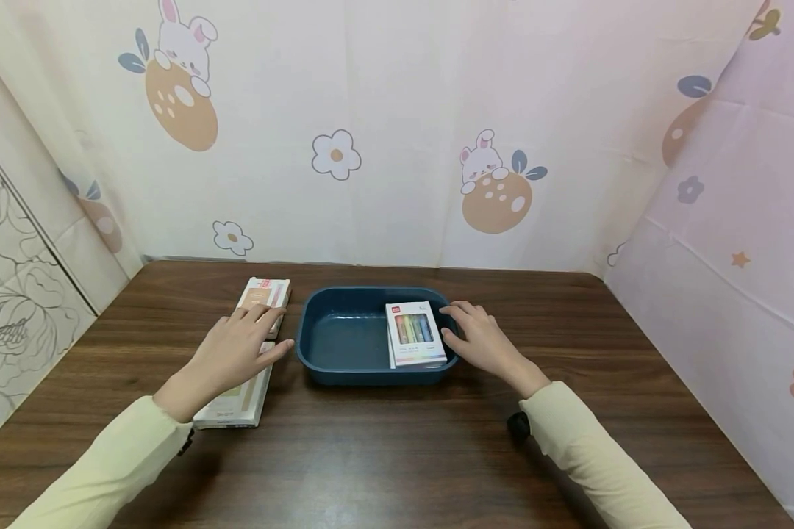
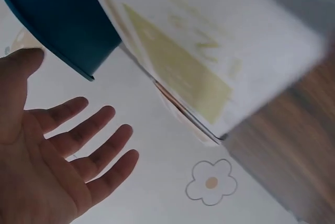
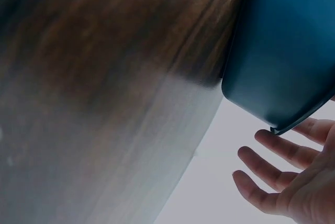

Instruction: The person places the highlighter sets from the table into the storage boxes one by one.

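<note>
White flat cardboard boxes (image 1: 241,408) beneath the left hand (image 1: 228,353)

Watching remotely, I saw its spread, empty fingers above them, left of the dark-blue plastic tub (image 1: 370,378); the nearer box's long axis ran front-to-back. The right hand (image 1: 484,342), relaxed and empty, hung at the tub's rim.

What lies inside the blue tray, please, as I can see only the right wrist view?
Observer: In the head view, a white box with a multicoloured front lies in the right part of the tray.
Operator: Thank you; what is there to the left of it?
Observer: The left hand hangs over a far box and a near box.
Operator: Could you tell me whether it grips either?
Observer: It does not; the left wrist view shows its fingers apart, holding nothing.
</note>
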The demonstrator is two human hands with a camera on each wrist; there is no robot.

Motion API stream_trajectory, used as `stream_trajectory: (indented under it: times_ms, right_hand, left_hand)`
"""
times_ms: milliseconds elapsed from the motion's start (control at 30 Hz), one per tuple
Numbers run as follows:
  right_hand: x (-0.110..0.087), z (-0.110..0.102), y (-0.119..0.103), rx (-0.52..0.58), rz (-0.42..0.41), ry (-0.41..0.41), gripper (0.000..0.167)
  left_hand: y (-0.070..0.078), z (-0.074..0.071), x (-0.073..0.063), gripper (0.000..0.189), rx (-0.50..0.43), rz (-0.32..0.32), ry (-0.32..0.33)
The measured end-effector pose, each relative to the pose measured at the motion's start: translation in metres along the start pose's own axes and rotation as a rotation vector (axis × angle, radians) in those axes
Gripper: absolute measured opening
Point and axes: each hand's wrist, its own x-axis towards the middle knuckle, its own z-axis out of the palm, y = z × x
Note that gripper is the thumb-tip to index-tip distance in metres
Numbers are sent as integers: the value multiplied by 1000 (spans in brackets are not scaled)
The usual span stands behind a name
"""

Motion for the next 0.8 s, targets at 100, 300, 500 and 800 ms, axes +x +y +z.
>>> stream_trajectory:
  times_ms: [100, 300, 500, 800]
  right_hand:
    - [0, 0, 0, -4, -5, 0, 41]
    - [1, 0, 1, -21, -13, -5, 41]
    - [2, 1, 3, -25, -10, -15, 42]
    - [1, 0, 3, -23, -12, -30, 43]
  left_hand:
    - [-3, 1, -6, 54, 24, -6, -27]
    - [-7, 5, -16, 55, 44, -29, -100]
    - [-8, 10, -23, 61, 24, -45, -159]
    - [-9, 15, -25, 63, -26, -71, -182]
